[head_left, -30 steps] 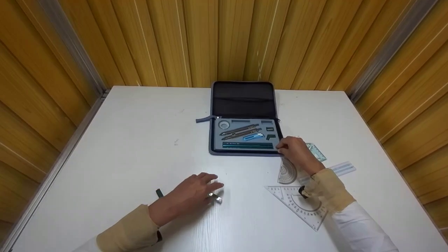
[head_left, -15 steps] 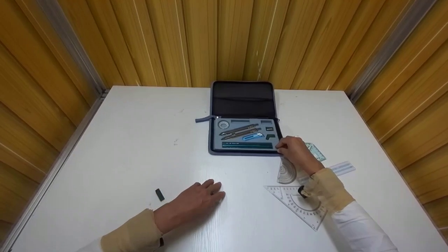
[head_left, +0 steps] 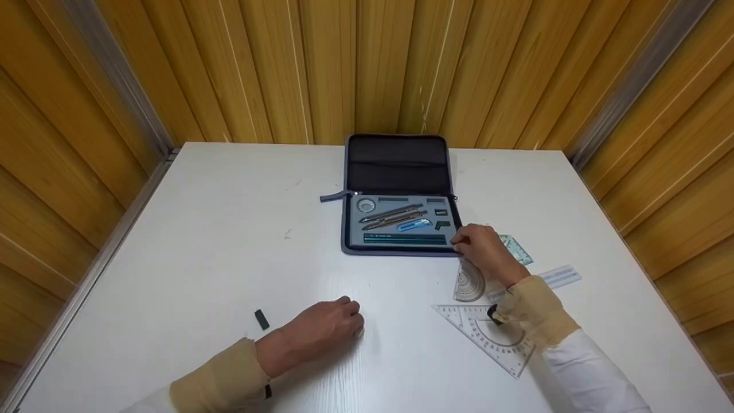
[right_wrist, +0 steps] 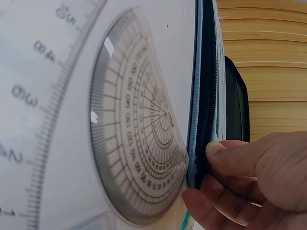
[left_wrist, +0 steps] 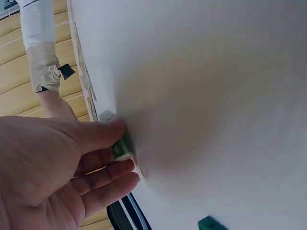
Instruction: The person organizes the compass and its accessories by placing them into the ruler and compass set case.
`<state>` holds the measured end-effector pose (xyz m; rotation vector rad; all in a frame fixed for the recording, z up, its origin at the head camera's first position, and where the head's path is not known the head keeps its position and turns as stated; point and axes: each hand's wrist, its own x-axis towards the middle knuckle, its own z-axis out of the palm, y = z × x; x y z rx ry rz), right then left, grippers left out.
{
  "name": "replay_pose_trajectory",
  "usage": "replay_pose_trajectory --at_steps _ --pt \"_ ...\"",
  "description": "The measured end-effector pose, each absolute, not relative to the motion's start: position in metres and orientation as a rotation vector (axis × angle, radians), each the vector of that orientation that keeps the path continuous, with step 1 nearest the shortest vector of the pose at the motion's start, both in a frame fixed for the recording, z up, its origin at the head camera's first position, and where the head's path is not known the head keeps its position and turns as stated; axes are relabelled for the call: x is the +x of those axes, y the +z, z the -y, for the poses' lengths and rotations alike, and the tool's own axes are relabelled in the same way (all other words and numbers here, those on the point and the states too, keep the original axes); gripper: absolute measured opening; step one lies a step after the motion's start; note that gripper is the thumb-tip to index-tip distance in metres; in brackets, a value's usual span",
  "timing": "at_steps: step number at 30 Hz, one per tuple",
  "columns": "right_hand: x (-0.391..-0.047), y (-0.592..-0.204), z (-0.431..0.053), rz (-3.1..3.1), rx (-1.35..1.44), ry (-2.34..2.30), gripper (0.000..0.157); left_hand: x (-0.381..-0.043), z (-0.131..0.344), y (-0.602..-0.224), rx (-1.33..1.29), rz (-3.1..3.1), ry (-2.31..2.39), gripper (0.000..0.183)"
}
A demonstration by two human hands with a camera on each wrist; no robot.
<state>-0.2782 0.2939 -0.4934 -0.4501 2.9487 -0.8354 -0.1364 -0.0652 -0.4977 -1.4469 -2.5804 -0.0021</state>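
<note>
My left hand (head_left: 315,330) is low over the table, left of centre. In the left wrist view its thumb and fingers pinch a small eraser (left_wrist: 123,145) with a green sleeve and pale ends; the head view hides it behind the hand. My right hand (head_left: 484,246) grips the front right corner of an unzipped case (head_left: 347,248), thumb on the zip edge. Two compasses (head_left: 393,218), a blue utility knife (head_left: 414,224), dark green pencils (head_left: 404,238) and a sharpener (head_left: 441,212) sit in its grey foam, which also has bare slots.
Left of my left hand lies a dark green block (head_left: 261,319). A half-round protractor (head_left: 470,281), a clear set square (head_left: 487,335), a ruler (head_left: 562,276) and a greenish set square (head_left: 519,250) lie around my right forearm. Wooden panels (head_left: 321,69) stand behind the table.
My left hand came down over the shiny-ended piece beside it and its spread fingers have closed in, now pinching the eraser. The right hand stays at the case corner.
</note>
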Motion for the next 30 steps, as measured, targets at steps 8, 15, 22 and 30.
replay_pose_trajectory --at_steps 8,15,22,30 --pt "-0.277 -0.495 -0.296 -2.93 -0.403 -0.828 0.011 -0.155 0.051 -0.484 -1.375 2.683 -0.329 0.009" --pt "-0.277 -0.496 -0.296 -2.937 -0.396 -0.824 0.011 -0.18 0.032 -0.457 -1.324 2.683 -0.407 0.012" --pt "-0.277 -0.496 -0.295 -2.924 -0.371 -0.834 0.012 -0.213 0.016 -0.437 -1.284 2.726 -0.595 0.022" --pt "-0.279 -0.494 -0.295 -2.968 -0.493 -0.846 0.009 -0.245 0.002 -0.437 -1.203 2.75 -0.707 0.026"
